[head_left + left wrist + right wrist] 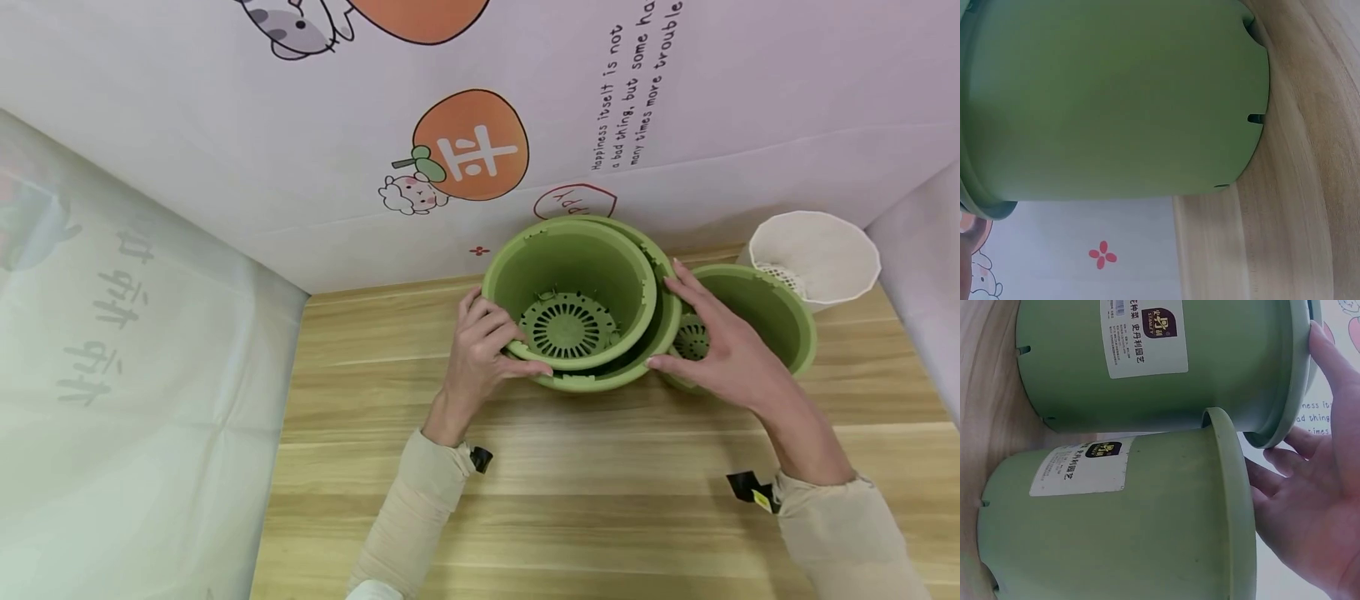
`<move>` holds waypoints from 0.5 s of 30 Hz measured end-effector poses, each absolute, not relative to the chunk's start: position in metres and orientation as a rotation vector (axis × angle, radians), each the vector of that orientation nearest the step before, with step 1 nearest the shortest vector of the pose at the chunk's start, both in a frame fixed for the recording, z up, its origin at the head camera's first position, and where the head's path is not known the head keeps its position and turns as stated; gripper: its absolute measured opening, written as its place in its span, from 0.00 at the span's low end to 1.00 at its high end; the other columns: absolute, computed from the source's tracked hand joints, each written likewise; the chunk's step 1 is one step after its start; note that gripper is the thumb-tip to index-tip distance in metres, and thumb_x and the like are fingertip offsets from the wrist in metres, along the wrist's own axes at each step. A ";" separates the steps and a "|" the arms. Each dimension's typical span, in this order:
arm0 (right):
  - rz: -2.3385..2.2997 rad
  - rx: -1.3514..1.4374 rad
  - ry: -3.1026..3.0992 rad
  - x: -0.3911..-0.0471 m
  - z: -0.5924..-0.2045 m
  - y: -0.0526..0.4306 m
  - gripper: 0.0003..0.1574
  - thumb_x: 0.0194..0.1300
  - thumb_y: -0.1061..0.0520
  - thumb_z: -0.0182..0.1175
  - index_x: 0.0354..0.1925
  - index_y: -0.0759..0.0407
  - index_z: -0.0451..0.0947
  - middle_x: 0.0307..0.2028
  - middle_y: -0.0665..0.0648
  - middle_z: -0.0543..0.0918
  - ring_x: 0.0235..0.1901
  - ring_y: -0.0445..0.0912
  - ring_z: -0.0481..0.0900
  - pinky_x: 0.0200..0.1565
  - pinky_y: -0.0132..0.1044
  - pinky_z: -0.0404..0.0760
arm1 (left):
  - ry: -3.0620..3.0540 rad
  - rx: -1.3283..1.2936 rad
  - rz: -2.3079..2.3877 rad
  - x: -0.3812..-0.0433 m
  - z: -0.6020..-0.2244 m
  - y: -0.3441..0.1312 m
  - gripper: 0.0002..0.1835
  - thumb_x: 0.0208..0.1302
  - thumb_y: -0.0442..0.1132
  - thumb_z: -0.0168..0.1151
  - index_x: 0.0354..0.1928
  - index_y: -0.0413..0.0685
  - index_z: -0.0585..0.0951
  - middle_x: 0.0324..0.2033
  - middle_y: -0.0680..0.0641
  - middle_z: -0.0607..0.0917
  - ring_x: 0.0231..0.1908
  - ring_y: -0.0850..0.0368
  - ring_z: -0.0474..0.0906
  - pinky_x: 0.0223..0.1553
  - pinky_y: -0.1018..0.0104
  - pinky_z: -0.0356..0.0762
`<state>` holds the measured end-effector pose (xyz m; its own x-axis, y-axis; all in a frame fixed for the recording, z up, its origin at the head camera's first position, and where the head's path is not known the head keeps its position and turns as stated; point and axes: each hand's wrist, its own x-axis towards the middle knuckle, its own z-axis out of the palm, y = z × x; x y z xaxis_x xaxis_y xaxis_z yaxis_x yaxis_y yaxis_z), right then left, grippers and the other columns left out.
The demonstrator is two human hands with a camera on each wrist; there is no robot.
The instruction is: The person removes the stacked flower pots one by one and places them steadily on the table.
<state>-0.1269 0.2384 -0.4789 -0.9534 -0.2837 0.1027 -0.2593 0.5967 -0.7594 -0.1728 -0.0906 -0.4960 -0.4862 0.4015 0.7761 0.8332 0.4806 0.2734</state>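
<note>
Two green plastic plant pots stand nested on the wooden surface. The inner pot (567,242) has a slotted base and sits off-centre, towards the left of the outer pot (663,321). My left hand (480,342) grips the near-left rim, its fingertips inside the inner pot and its thumb along the near edge. At the right, my right hand (723,354) holds the outer pot's rim between spread thumb and fingers. In the right wrist view a white label (1147,337) shows on the outer pot's side. The left wrist view is mostly the pot's plain wall (1116,100).
Another green pot (780,321) stands close on the right, partly under my right hand. Behind it is a white pot (813,250) with a perforated base. A printed white cloth wall (337,167) rises behind the wooden tabletop (570,508); cloth also borders the left and right.
</note>
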 end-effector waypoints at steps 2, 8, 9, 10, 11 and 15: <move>-1.326 -0.475 2.785 -0.127 -0.479 0.239 0.67 0.51 0.51 0.78 0.79 0.41 0.48 0.79 0.43 0.43 0.75 0.56 0.48 0.64 0.72 0.55 | -2.085 -1.010 -0.875 -0.173 -0.496 -0.090 0.35 0.52 0.75 0.54 0.19 0.48 0.81 0.21 0.53 0.81 0.34 0.53 0.74 0.64 0.38 0.65; -1.352 -0.459 2.784 -0.127 -0.480 0.238 0.67 0.50 0.52 0.79 0.78 0.42 0.49 0.78 0.40 0.44 0.75 0.55 0.48 0.64 0.72 0.55 | -2.064 -0.991 -0.917 -0.173 -0.496 -0.089 0.35 0.51 0.75 0.55 0.20 0.47 0.82 0.21 0.53 0.81 0.34 0.53 0.74 0.64 0.38 0.65; -1.356 -0.453 2.781 -0.127 -0.480 0.238 0.67 0.50 0.52 0.79 0.78 0.42 0.49 0.78 0.40 0.44 0.75 0.55 0.48 0.64 0.72 0.55 | -2.058 -0.988 -0.929 -0.173 -0.496 -0.089 0.35 0.51 0.74 0.56 0.20 0.47 0.82 0.21 0.52 0.81 0.34 0.53 0.74 0.65 0.39 0.64; -1.361 -0.451 2.778 -0.127 -0.479 0.238 0.67 0.50 0.52 0.79 0.78 0.43 0.49 0.78 0.40 0.44 0.75 0.54 0.48 0.65 0.72 0.54 | -2.053 -0.984 -0.941 -0.173 -0.495 -0.089 0.35 0.50 0.74 0.57 0.20 0.46 0.82 0.22 0.52 0.81 0.34 0.53 0.74 0.65 0.39 0.64; -1.366 -0.449 2.775 -0.127 -0.480 0.238 0.67 0.50 0.52 0.79 0.78 0.43 0.49 0.78 0.40 0.44 0.75 0.54 0.48 0.65 0.71 0.54 | -2.047 -0.981 -0.952 -0.173 -0.494 -0.088 0.35 0.50 0.74 0.57 0.21 0.46 0.82 0.22 0.52 0.81 0.35 0.53 0.74 0.65 0.39 0.64; -1.389 -0.433 2.763 -0.128 -0.480 0.238 0.68 0.49 0.53 0.79 0.78 0.42 0.50 0.78 0.38 0.44 0.75 0.53 0.47 0.65 0.71 0.53 | -2.021 -0.969 -1.005 -0.172 -0.489 -0.087 0.34 0.48 0.73 0.60 0.21 0.45 0.82 0.23 0.51 0.83 0.35 0.53 0.75 0.66 0.39 0.64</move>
<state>-0.1276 0.2377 -0.4799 -0.9613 -0.2541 0.1063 -0.2369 0.5658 -0.7898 -0.1725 -0.0870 -0.4894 -0.4982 0.3172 0.8070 0.8350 0.4265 0.3478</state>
